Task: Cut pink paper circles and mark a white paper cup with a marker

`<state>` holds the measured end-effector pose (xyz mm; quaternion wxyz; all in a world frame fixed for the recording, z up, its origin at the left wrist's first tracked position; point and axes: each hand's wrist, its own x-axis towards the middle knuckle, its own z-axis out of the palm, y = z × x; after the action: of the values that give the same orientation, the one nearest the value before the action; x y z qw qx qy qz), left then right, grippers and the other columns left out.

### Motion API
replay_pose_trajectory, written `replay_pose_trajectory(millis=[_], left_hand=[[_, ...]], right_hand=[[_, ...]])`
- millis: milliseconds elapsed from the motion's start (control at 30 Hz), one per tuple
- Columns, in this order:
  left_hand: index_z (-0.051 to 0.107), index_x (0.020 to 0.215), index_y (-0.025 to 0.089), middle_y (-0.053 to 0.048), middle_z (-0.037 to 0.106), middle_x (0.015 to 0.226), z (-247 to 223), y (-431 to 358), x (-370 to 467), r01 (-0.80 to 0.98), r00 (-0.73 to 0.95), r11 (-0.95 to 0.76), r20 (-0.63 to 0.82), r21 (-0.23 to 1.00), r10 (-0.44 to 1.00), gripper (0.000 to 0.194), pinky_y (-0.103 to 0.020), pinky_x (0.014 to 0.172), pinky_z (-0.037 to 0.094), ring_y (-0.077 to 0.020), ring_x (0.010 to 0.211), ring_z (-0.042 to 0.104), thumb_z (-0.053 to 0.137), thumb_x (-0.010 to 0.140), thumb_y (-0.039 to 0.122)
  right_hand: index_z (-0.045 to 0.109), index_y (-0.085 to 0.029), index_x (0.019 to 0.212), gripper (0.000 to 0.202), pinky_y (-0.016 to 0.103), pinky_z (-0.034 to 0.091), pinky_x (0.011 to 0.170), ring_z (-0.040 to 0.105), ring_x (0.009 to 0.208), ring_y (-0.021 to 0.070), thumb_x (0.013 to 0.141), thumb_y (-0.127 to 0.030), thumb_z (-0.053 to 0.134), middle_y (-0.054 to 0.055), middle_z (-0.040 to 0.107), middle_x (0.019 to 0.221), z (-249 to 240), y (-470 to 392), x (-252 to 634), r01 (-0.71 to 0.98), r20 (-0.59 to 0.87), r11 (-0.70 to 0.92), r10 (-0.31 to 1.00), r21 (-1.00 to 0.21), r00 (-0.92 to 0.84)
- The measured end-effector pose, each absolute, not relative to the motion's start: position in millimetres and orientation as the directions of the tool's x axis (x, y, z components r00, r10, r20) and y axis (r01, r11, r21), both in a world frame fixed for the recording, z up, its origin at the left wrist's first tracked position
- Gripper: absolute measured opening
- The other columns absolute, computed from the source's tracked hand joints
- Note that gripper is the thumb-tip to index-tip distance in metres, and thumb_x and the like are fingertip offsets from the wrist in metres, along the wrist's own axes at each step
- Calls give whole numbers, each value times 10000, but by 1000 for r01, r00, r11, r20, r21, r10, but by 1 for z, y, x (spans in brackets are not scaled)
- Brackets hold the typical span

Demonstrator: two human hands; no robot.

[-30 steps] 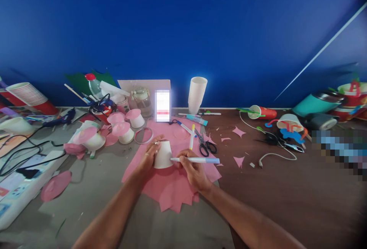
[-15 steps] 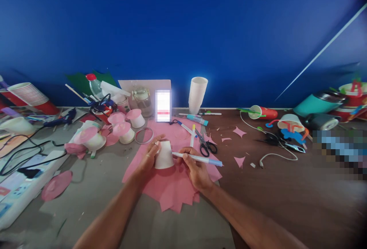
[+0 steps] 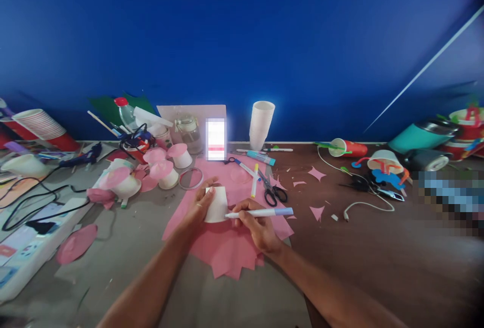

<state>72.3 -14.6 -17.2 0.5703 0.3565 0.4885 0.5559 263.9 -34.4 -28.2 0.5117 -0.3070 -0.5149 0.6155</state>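
Observation:
A white paper cup (image 3: pixel 216 206), bottom up, is gripped along its left side by my left hand (image 3: pixel 199 205), thumb across its front. My right hand (image 3: pixel 255 224) pinches a white marker with a pale blue end (image 3: pixel 268 212). The marker's tip is at the cup's lower right side; whether it touches is too fine to tell. Beneath both hands lies pink paper (image 3: pixel 227 252) with pointed edges. Black-handled scissors (image 3: pixel 273 193) and a yellow-capped marker (image 3: pixel 254 181) lie just beyond my right hand.
Behind stand a lit phone (image 3: pixel 216 139) and a stack of white cups (image 3: pixel 261 124). Several pink-topped cups (image 3: pixel 163 173) and a power strip (image 3: pixel 41 240) are on the left. Pink scraps (image 3: pixel 316 212), a white cable (image 3: pixel 368 204) and a red cup (image 3: pixel 350 147) lie on the right.
The marker's tip has moved from the cup's upper right side down to near its lower right edge. The cup stays in my left hand, tilted slightly differently.

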Motion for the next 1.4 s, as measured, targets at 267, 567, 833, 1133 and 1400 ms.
replay_pose_trajectory(millis=[267, 567, 833, 1133, 1400], left_hand=[[708, 1365, 231, -107, 776, 1173, -22, -14, 72, -277, -105, 122, -156, 953, 982, 776, -274, 561, 542, -194, 726, 714, 911, 763, 676], [717, 1368, 222, -88, 789, 1114, -17, -15, 71, -214, -108, 126, -151, 969, 983, 764, -270, 551, 520, -179, 687, 672, 909, 774, 662], [725, 1410, 226, -88, 815, 1133, -11, -17, 74, -203, -137, 142, -172, 969, 975, 797, -266, 531, 527, -168, 657, 655, 898, 770, 667], [741, 1350, 246, -101, 822, 1176, -18, -14, 72, -233, -127, 135, -168, 963, 978, 737, -298, 568, 547, -213, 720, 697, 908, 769, 668], [757, 1351, 226, -96, 832, 1142, -6, -18, 75, -225, -132, 167, -200, 960, 971, 765, -272, 519, 494, -161, 639, 619, 932, 749, 664]], right_hand=[[703, -233, 878, 455, 287, 438, 604, 536, 627, 159, 973, -675, 756, -6, 650, 680, -24, -37, 265, -250, 145, 63, 935, -966, -324], [670, -254, 920, 463, 284, 462, 542, 531, 581, 160, 994, -709, 696, -16, 642, 688, -25, -35, 261, -180, 170, 122, 945, -976, -280], [663, -261, 869, 469, 305, 502, 592, 590, 622, 187, 960, -718, 717, -22, 625, 635, -23, -35, 263, -206, 137, 98, 972, -974, -188], [661, -271, 875, 463, 302, 470, 546, 536, 581, 173, 982, -719, 703, -20, 627, 662, -23, -36, 260, -173, 155, 108, 945, -979, -289], [662, -278, 907, 519, 345, 517, 612, 600, 657, 220, 953, -793, 708, -5, 633, 666, -23, -33, 264, -193, 124, 96, 983, -976, -138]])
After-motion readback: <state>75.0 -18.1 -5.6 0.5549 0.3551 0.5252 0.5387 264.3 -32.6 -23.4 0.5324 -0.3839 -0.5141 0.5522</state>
